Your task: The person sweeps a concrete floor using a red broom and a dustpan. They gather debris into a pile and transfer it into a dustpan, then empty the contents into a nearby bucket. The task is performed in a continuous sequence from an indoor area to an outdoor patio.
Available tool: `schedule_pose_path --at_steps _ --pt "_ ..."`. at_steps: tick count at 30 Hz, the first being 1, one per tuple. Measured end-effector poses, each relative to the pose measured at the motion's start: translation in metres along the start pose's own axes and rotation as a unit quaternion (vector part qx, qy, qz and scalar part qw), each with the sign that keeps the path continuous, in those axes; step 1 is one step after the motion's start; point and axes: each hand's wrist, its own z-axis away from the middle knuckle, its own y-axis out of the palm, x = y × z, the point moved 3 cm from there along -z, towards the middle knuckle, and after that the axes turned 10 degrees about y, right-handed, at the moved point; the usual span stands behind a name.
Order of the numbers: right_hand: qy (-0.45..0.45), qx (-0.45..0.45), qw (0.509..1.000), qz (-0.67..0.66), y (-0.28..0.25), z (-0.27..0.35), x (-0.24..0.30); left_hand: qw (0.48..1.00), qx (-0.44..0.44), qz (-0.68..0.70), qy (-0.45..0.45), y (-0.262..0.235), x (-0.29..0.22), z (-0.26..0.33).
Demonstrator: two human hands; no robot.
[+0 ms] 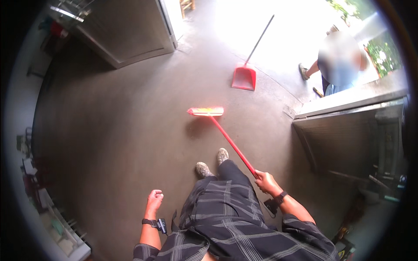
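R hand [266, 182] is wrapped round the red handle of the broom [235, 150], holding it just R of the legs. Handle slants fwd & L to the broom head [205, 112], set crosswise ahead of the shoes [203, 169]; can't tell if bristles touch the grey floor [109, 122]. L hand [154, 201] is off the broom, out to L of the body, fingers curled in; can't tell how tightly, or if anything's inside.

Red dustpan [244, 79] is fwd & R of broom head, not touching it, open side facing the wearer, its long handle slanting up & R into bright light. Short gap of floor btwn the two; far wider stretch of floor runs L.

Edges: door [130, 30] fwd L, bottom corner pointing into room. Dark panel [348, 139] on R, beyond broom handle, floor btwn. Pale sill [348, 102] along top of that panel. Thin floor line passes just R of dustpan toward sill's near corner. Other person [344, 65] is past the line, by the sill, w/ flowers [383, 56] nearby.
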Motion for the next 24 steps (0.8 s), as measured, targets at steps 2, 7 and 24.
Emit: schedule_pose_path --at_steps 2,7,24 --pt "0.06 0.03 0.991 -0.12 -0.004 0.03 -0.016 0.999 0.018 -0.027 0.005 -0.002 -0.002 -0.013" --pt "0.098 -0.05 0.964 -0.244 -0.002 0.052 -0.067 0.986 0.1 -0.074 0.109 0.032 -0.08 -0.063" --pt "0.202 -0.187 0.885 -0.376 -0.267 -0.149 -0.131 0.937 0.172 -0.172 0.249 0.274 -0.473 -0.249"
